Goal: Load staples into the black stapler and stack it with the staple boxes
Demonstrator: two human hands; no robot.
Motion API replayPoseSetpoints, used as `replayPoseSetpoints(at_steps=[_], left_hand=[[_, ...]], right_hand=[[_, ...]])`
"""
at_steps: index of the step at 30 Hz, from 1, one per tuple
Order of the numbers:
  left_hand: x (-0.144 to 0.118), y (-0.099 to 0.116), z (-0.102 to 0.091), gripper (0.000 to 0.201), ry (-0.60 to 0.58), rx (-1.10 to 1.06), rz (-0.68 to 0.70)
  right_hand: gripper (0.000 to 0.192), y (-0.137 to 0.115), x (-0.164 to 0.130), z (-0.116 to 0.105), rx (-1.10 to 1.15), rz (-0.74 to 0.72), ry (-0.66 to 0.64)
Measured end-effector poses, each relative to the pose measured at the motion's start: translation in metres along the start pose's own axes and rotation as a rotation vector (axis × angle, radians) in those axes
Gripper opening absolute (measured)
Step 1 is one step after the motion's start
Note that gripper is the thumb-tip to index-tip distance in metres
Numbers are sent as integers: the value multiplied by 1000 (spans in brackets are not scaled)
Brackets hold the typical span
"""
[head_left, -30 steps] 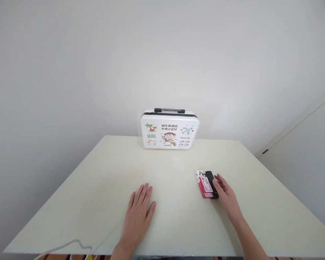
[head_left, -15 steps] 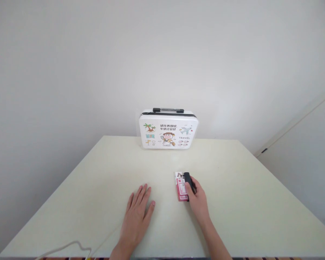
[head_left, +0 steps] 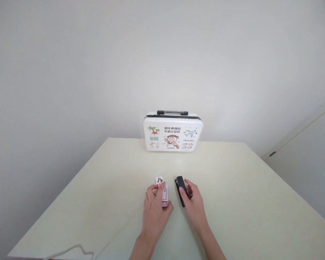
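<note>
Red card pack (head_left: 164, 195) gripped under left hand (head_left: 155, 213), black stapler (head_left: 181, 185) held by right hand (head_left: 194, 206) just beside

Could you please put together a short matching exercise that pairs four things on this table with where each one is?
Things:
1. case
2. red and white packet
3. black stapler
4. white cable

Places:
A. under the right hand
B. at the near left edge of the table
C. upright at the far edge, by the wall
D. under the left hand

Pairs: 1-C, 2-D, 3-A, 4-B
</note>
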State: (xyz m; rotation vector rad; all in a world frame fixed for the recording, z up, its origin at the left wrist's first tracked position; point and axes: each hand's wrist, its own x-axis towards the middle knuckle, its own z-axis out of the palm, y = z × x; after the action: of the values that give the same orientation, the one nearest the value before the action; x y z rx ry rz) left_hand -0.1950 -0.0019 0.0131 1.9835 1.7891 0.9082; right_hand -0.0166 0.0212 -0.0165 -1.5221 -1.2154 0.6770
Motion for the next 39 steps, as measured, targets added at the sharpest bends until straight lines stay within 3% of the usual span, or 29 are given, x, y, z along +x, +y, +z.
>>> replayPoseSetpoints(at_steps=[3,6,11,16,22,25,31,35,39], left_hand=[[-9,-2,-2,58,6,-18,-28],[-11,-22,-15,42,38,-59,-41],[22,-58,-25,25,28,-84,-7],[55,-74,-22,30,-22,-94,87],[57,-92,-42,44,-119,-75,202],[55,-86,-37,41,-144,-63,245],[52,-74,-21,43,-88,-46,219],[42,-100,-35,48,-60,-30,178],[36,-125,-49,38,-44,12,159]], right_hand=[[52,7,1,-17,-21,13,30],[52,10,0,-25,-30,22,38],[50,8,-5,-24,-38,18,33],[50,8,-5,-23,-52,20,22],[48,9,-7,-22,-42,25,10],[48,8,-8,-22,-44,22,6],[45,7,-9,-22,-49,-1,23],[47,6,-13,-20,-111,-36,5],[46,3,-14,-20,-168,-73,-12]])
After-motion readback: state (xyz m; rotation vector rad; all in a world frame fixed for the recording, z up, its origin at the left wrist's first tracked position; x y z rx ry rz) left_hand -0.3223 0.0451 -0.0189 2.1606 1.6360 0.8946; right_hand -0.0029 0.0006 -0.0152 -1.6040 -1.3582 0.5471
